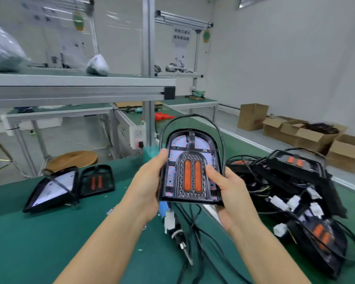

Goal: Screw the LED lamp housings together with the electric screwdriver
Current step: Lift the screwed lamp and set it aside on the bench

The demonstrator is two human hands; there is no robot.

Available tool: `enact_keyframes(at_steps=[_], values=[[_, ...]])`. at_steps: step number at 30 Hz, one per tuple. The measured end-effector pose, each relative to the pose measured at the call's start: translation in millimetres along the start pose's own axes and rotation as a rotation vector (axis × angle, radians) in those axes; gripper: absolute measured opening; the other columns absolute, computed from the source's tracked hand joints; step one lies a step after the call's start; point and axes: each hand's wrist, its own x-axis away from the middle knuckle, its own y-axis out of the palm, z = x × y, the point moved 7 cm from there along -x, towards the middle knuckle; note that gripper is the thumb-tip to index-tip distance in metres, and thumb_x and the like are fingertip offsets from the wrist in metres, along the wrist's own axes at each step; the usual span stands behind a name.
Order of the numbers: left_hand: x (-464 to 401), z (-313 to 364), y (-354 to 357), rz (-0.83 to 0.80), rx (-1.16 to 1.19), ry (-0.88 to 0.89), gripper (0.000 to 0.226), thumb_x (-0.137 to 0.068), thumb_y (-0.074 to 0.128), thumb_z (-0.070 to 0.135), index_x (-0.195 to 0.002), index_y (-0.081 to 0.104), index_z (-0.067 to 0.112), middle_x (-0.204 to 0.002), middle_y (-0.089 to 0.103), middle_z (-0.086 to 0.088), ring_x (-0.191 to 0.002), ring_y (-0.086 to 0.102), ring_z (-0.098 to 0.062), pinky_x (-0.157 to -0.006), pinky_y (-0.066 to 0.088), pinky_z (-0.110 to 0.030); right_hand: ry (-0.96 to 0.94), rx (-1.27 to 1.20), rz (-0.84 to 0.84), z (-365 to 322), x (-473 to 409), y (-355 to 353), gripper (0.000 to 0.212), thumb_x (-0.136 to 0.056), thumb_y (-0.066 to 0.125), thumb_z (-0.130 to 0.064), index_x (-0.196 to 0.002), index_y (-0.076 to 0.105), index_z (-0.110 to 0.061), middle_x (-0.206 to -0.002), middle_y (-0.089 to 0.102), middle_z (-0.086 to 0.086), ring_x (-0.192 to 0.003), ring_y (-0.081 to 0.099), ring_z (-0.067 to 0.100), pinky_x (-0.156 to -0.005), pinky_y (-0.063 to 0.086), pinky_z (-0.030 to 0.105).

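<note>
I hold an arch-shaped black LED lamp housing [191,167] up in front of me, face toward me, showing two orange lenses and a white LED board with red dots. My left hand [148,185] grips its left edge, thumb on the front. My right hand [225,193] grips its lower right corner, thumb beside the orange lenses. Its black cable loops over the top, and a white connector [169,221] hangs below it. The electric screwdriver [181,240] lies on the green mat [49,232] under the housing, its bit pointing toward me.
A pile of lamp housings with tangled black cables and white connectors [295,193] lies at the right. Two more housing parts [70,185] sit on the mat at the left. A wooden stool [74,159], aluminium workbench frames [80,87] and open cardboard boxes [307,136] stand beyond.
</note>
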Motion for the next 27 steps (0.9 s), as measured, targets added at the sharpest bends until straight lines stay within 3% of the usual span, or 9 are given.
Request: enact_keyframes(at_steps=[4, 8, 10, 13, 15, 17, 22, 24, 27], values=[[-10.6, -16.0, 45.2, -0.082, -0.177, 0.119, 0.02, -0.092, 0.052, 0.005, -0.105, 0.065, 0.013, -0.092, 0.074, -0.005, -0.069, 0.068, -0.014, -0.056, 0.052, -0.02, -0.156, 0.114, 0.181, -29.3, 6.5, -43.1, 0.018, -0.093, 0.059, -0.009, -0.111, 0.064, -0.006, -0.101, 0.074, 0.011, -0.083, 0.071, 0.022, -0.062, 0.058, 0.027], [-24.4, -40.0, 85.4, -0.106, -0.185, 0.087, 0.019, -0.092, 0.052, 0.001, -0.099, 0.066, 0.011, -0.082, 0.07, -0.007, -0.059, 0.063, -0.015, -0.049, 0.05, -0.02, -0.3, 0.271, 0.304, -56.4, 14.9, -82.1, 0.036, -0.096, 0.058, -0.011, -0.131, 0.051, -0.017, -0.116, 0.069, -0.003, -0.098, 0.067, 0.007, -0.072, 0.054, 0.015], [-28.9, -51.9, 103.9, -0.145, -0.198, 0.082, 0.019, -0.092, 0.052, 0.001, -0.102, 0.066, 0.009, -0.089, 0.07, -0.012, -0.069, 0.062, -0.022, -0.063, 0.054, -0.031, -0.341, 0.325, 0.348, -65.9, 22.0, -102.1, 0.054, -0.098, 0.056, -0.017, -0.146, 0.034, -0.027, -0.133, 0.058, -0.013, -0.112, 0.06, 0.0, -0.094, 0.051, 0.023], [-27.3, -69.4, 134.6, -0.258, -0.189, 0.089, 0.021, -0.092, 0.052, 0.0, -0.107, 0.065, 0.007, -0.092, 0.07, -0.013, -0.071, 0.063, -0.022, -0.07, 0.054, -0.037, -0.385, 0.349, 0.434, -75.3, 40.5, -135.2, 0.062, -0.099, 0.054, -0.024, -0.151, 0.021, -0.038, -0.148, 0.043, -0.013, -0.129, 0.05, 0.01, -0.093, 0.048, 0.037], [-20.5, -80.9, 157.7, -0.339, -0.187, 0.107, 0.023, -0.092, 0.051, -0.001, -0.108, 0.065, 0.007, -0.089, 0.072, -0.007, -0.068, 0.065, -0.016, -0.062, 0.055, -0.028, -0.439, 0.357, 0.526, -82.6, 57.9, -160.0, 0.06, -0.1, 0.053, -0.02, -0.151, 0.025, -0.033, -0.149, 0.044, -0.007, -0.132, 0.048, 0.016, -0.103, 0.045, 0.044], [-11.6, -94.8, 180.6, -0.399, -0.243, 0.135, 0.025, -0.092, 0.051, -0.001, -0.106, 0.066, 0.013, -0.089, 0.072, -0.001, -0.07, 0.065, -0.012, -0.065, 0.054, -0.025, -0.478, 0.343, 0.622, -88.6, 78.6, -187.2, 0.054, -0.1, 0.053, -0.015, -0.148, 0.033, -0.027, -0.142, 0.052, -0.005, -0.128, 0.052, 0.017, -0.107, 0.043, 0.047], [9.0, -138.1, 228.9, -0.512, -0.445, 0.126, 0.028, -0.089, 0.053, 0.006, -0.102, 0.061, 0.029, -0.083, 0.065, 0.009, -0.073, 0.053, -0.01, -0.069, 0.045, -0.024, -0.459, 0.265, 0.782, -90.4, 119.3, -250.9, 0.04, -0.1, 0.049, -0.009, -0.138, 0.049, -0.02, -0.13, 0.063, 0.004, -0.113, 0.063, 0.021, -0.088, 0.053, 0.037], [11.8, -157.3, 238.8, -0.552, -0.563, 0.084, 0.039, -0.09, 0.052, 0.007, -0.122, 0.053, 0.028, -0.104, 0.065, 0.012, -0.087, 0.057, -0.011, -0.076, 0.045, -0.022, -0.41, 0.263, 0.857, -85.6, 126.1, -279.5, 0.043, -0.101, 0.048, -0.01, -0.143, 0.044, -0.018, -0.136, 0.058, 0.006, -0.121, 0.058, 0.026, -0.089, 0.05, 0.035], [14.6, -182.1, 243.0, -0.589, -0.749, 0.042, 0.06, -0.093, 0.048, 0.006, -0.146, 0.026, 0.022, -0.142, 0.047, -0.005, -0.126, 0.048, -0.025, -0.106, 0.039, -0.039, -0.348, 0.327, 0.926, -78.5, 129.4, -311.9, 0.044, -0.102, 0.048, -0.013, -0.145, 0.04, -0.016, -0.139, 0.055, 0.008, -0.124, 0.055, 0.028, -0.089, 0.052, 0.03]])
